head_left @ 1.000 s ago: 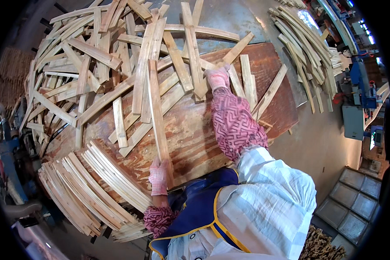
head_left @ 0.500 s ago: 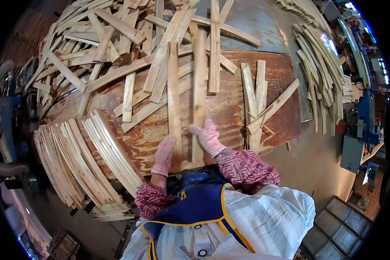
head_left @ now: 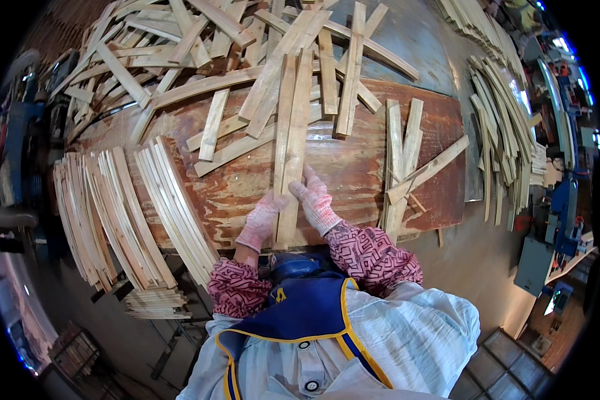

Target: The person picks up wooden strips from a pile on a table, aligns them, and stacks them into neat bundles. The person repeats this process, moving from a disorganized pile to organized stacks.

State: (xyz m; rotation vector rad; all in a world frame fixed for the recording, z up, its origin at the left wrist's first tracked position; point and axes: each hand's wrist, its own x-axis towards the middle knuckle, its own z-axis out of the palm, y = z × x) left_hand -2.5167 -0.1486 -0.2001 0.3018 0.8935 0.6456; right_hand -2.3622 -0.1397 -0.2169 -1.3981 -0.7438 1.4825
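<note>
Two pale wooden strips lie side by side in front of me, running away from my body: a left strip (head_left: 284, 127) and a right strip (head_left: 299, 133). Their long edges meet. My left hand (head_left: 261, 219), in a pinkish-white work glove, grips the pair from the left near its close end, the thumb over the wood. On the opposite side my right hand (head_left: 315, 200), gloved alike, has its thumb on top of the right strip and its fingers along the outer edge. Both hands are closed about the strips; the left one's fingertips are slightly blurred.
A jumbled heap of strips (head_left: 170, 50) covers the far left of the worn reddish-brown board (head_left: 353, 167). Neat rows of strips (head_left: 170, 200) stand at the left. A few crossed strips (head_left: 407, 157) lie at right, with more stacks (head_left: 500, 133) beyond.
The right strip, apart from the left one before, now lies against it. My hands have come closer together, one on each side. The whole view has shifted slightly.
</note>
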